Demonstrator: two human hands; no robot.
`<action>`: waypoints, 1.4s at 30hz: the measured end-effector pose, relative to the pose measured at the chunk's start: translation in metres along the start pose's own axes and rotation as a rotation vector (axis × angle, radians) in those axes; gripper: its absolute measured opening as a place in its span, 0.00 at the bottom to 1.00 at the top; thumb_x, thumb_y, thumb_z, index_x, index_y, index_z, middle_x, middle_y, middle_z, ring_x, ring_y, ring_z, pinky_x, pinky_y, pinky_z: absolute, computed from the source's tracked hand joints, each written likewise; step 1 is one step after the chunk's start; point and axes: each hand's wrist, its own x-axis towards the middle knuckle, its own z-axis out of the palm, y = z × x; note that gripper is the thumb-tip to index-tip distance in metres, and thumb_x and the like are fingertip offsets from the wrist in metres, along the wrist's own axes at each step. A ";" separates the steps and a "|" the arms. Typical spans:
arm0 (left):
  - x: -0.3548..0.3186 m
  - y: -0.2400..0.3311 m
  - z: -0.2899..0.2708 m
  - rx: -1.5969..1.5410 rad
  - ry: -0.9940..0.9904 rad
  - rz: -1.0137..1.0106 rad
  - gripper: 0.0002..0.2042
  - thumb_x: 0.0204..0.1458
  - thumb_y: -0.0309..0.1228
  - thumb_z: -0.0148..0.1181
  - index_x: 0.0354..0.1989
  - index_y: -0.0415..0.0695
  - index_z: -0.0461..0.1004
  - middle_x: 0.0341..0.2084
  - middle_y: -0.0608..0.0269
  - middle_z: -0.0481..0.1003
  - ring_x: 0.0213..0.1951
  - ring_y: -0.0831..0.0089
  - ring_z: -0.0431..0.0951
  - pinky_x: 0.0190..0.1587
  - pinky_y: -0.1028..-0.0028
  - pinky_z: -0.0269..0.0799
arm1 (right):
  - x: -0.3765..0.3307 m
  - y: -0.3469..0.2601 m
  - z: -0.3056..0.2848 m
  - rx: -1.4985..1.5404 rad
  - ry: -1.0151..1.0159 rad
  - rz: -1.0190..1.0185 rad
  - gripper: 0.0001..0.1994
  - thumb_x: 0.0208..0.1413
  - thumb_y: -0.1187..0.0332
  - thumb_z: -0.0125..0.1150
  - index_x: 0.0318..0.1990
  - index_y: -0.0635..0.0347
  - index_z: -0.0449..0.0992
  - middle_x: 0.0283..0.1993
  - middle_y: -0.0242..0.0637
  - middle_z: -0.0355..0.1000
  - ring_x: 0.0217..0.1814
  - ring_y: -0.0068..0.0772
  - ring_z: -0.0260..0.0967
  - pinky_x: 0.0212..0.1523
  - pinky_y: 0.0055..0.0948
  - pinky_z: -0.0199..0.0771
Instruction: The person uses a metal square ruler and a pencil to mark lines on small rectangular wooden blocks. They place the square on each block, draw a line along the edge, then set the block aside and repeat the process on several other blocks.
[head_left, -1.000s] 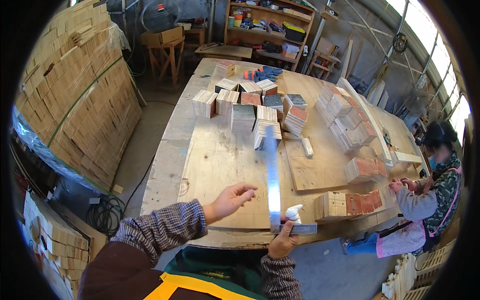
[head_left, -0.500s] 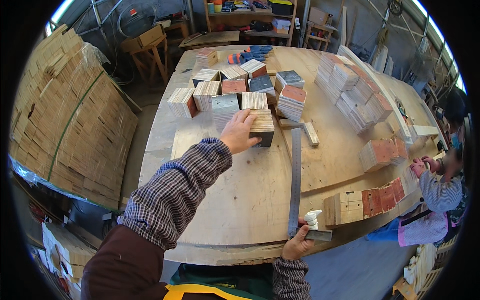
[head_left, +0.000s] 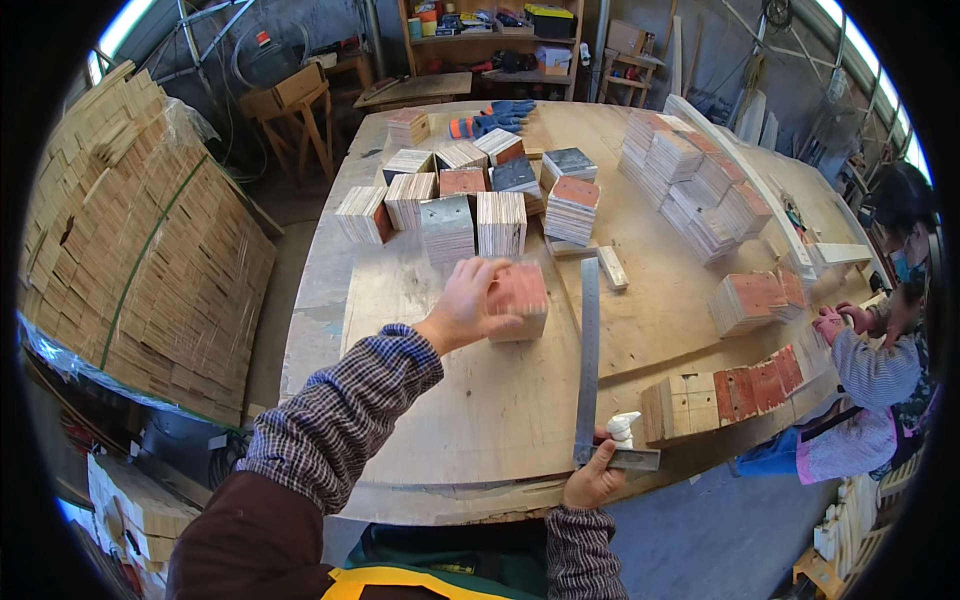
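My left hand grips a laminated plywood block by its left side, thumb low and fingers over the top. The block's reddish face points up, a little blurred by motion. Behind it stand several similar blocks, among them a grey-topped block and a block with striped layers showing. Low on the right, my right hand is closed round the corner of a metal try square, whose long ruled blade points away from me. A lumpy white object sits against the square's stock; its kind is unclear.
A row of blocks lies at the table's right front edge, with a stepped stack farther back. Wood offcuts and gloves lie on the table. Another person's gloved hands are at the right. A wrapped wood pile stands left.
My left hand has drawn the block nearer to me, away from the group, and turned it from striped side up to reddish face up. My right hand keeps the try square nearly in place.
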 end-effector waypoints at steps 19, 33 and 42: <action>-0.124 0.026 -0.025 -0.675 -0.074 -0.224 0.60 0.33 0.31 0.79 0.74 0.47 0.39 0.60 0.51 0.64 0.62 0.61 0.64 0.67 0.62 0.56 | 0.002 0.002 0.001 -0.057 -0.039 0.024 0.14 0.67 0.65 0.51 0.40 0.70 0.76 0.39 0.36 0.74 0.41 0.30 0.70 0.47 0.28 0.71; -0.269 0.062 -0.066 -0.568 0.283 -0.332 0.55 0.33 0.33 0.78 0.71 0.41 0.47 0.60 0.49 0.62 0.62 0.58 0.64 0.64 0.61 0.60 | -0.075 -0.067 -0.026 0.342 -0.034 0.292 0.15 0.69 0.62 0.48 0.45 0.68 0.72 0.40 0.36 0.73 0.42 0.26 0.71 0.45 0.24 0.73; -0.285 0.067 -0.044 -0.416 0.301 -0.327 0.58 0.35 0.38 0.78 0.72 0.38 0.41 0.68 0.42 0.50 0.69 0.51 0.52 0.70 0.63 0.50 | -0.141 -0.098 -0.031 0.256 -0.054 0.333 0.16 0.69 0.60 0.48 0.43 0.67 0.73 0.39 0.37 0.75 0.40 0.25 0.73 0.43 0.24 0.75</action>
